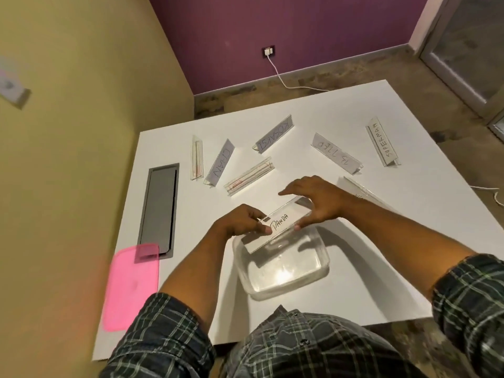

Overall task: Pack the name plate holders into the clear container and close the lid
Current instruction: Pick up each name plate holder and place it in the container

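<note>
A white table (313, 105) carries everything. Set flush into its left side is a long grey cable hatch (159, 208). A pink lid (131, 285) lies at the near left, its far corner overlapping the hatch's near end. The clear container (283, 271) sits open near the middle of the near edge. Name plate holders lie scattered across the far half: a blank one (197, 159) at far left, just beside it the CHAN holder (219, 166), then another blank holder (248, 176), the KOSAKSI holder (274, 134), the B. TIED holder (336, 153), and the SUPERMAN holder (383, 141) at far right. One more holder (354, 188) lies partly hidden at the right.
</note>
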Demonstrator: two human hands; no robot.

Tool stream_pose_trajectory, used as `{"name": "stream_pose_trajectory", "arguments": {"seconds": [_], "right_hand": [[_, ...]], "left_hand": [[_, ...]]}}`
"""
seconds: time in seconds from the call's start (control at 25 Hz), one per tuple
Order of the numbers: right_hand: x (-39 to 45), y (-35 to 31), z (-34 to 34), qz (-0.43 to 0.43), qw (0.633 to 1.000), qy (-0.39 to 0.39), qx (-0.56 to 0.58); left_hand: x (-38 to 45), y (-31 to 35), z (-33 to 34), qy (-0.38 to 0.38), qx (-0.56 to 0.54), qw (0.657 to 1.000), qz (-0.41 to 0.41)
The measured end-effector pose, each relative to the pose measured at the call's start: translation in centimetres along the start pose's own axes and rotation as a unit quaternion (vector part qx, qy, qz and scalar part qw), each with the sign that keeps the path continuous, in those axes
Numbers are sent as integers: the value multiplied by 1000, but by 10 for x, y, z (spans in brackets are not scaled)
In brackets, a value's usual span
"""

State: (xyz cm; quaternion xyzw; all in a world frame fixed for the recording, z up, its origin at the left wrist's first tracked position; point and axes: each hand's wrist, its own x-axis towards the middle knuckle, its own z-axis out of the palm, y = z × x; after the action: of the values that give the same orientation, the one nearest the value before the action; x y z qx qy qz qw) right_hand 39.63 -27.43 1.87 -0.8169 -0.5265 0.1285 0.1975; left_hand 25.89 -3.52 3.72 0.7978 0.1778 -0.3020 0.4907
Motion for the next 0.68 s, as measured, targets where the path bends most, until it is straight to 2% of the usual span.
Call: {"name": "stream_pose_trajectory", "arguments": {"seconds": [0.08, 0.2, 0.4, 0.56, 0.68], "right_hand": [[5, -5, 8, -36, 995, -84, -46], [6, -16, 26, -55, 979, -161, -112], [1, -27, 58, -94, 959, -172, -202], [-6, -32, 79, -64, 948, -175, -256], [-9, -36, 91, -31, 947, -179, -264]], "left_hand": [[-2, -7, 5, -8, 33, 999, -4], [-1, -18, 18, 19, 118, 993, -22], [3, -31, 46, 64, 280, 958, -23], [3, -41, 73, 129, 415, 901, 0], [4, -46, 77, 134, 524, 840, 26]]}}
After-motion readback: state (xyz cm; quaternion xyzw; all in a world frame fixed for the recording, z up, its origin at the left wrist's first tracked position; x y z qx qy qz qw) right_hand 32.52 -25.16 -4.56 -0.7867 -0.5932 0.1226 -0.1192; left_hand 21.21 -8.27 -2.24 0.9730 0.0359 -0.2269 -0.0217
